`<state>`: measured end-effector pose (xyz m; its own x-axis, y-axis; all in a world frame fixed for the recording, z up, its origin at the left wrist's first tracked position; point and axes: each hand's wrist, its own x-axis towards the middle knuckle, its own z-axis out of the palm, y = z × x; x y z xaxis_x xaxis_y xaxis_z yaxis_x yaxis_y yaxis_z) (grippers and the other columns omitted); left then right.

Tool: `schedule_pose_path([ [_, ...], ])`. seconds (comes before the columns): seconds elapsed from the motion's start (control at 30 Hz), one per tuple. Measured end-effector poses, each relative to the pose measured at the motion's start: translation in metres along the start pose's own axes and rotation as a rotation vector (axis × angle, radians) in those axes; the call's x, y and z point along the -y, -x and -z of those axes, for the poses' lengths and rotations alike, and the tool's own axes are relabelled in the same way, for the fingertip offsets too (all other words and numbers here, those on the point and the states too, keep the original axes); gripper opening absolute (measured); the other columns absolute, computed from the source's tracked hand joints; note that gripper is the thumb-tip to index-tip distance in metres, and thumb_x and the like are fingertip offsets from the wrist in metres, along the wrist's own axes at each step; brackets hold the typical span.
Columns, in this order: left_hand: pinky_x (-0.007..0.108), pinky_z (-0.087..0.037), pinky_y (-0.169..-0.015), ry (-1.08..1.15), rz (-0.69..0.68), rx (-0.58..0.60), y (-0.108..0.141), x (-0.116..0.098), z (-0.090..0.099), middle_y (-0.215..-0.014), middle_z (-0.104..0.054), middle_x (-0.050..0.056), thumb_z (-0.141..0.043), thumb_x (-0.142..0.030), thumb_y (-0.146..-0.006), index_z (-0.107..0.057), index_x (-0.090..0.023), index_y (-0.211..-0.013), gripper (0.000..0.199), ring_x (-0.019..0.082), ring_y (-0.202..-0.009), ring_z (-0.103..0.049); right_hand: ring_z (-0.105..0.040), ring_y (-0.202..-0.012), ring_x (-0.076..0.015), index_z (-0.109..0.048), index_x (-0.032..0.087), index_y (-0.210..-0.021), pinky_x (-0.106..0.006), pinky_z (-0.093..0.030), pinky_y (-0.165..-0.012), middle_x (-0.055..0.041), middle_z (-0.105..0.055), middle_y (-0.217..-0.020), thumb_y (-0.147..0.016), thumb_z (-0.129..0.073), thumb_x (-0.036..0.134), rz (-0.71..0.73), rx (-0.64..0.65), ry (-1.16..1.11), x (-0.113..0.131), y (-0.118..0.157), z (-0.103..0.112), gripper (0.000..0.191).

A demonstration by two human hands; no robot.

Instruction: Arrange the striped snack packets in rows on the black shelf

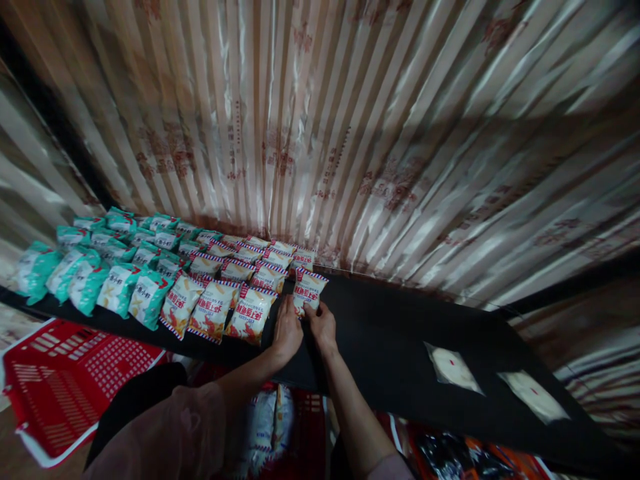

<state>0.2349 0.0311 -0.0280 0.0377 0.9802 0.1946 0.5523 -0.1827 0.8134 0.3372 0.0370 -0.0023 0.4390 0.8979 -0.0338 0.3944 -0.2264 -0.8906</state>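
Observation:
Between my two hands a white snack bag (309,288) with red lettering and a striped top edge stands on the black shelf (380,327). My left hand (288,331) is closed at the bag's lower left, and my right hand (323,327) pinches its lower right corner. Just left of my left hand are rows of matching snack bags (251,313), propped up and leaning back. Farther left, teal and white snack bags (115,288) fill the shelf's end in several rows. My left fingertips are partly hidden behind the bag.
Two flat clear packets with pale contents (454,368) lie on the shelf's right part. Below the front edge are a red basket (90,373) at left, more snack bags (263,420) beneath my arms, and dark packages (450,457) at right. A striped, wrinkled curtain (320,120) hangs behind.

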Motion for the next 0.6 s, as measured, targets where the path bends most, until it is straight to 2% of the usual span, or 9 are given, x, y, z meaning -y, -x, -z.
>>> schedule_pose_path([
  [0.37,0.042,-0.025,-0.114,-0.013,-0.04,0.013,-0.014,0.005,-0.005,-0.146,-0.032,0.014,-0.035,0.0,-0.072,-0.032,-0.009,-0.138,0.067,0.023,-0.137,-0.024,-0.064,-0.068,-0.0218,-0.067,0.017,-0.091,-0.03,-0.047,-0.063,-0.0071,-0.07,-0.076,-0.07,-0.057,0.046,0.004,-0.067,0.066,0.009,-0.024,-0.009,0.037],
  [0.6,0.04,-0.023,-0.114,-0.066,-0.076,0.041,-0.015,0.004,-0.001,-0.148,-0.027,0.018,-0.034,0.002,-0.072,-0.032,-0.004,-0.138,0.066,0.022,-0.139,-0.019,-0.064,-0.074,-0.0238,-0.065,0.016,-0.095,-0.032,-0.046,-0.067,-0.0097,-0.07,-0.082,-0.072,-0.054,0.046,0.03,-0.094,0.1,0.015,-0.033,-0.015,0.04],
])
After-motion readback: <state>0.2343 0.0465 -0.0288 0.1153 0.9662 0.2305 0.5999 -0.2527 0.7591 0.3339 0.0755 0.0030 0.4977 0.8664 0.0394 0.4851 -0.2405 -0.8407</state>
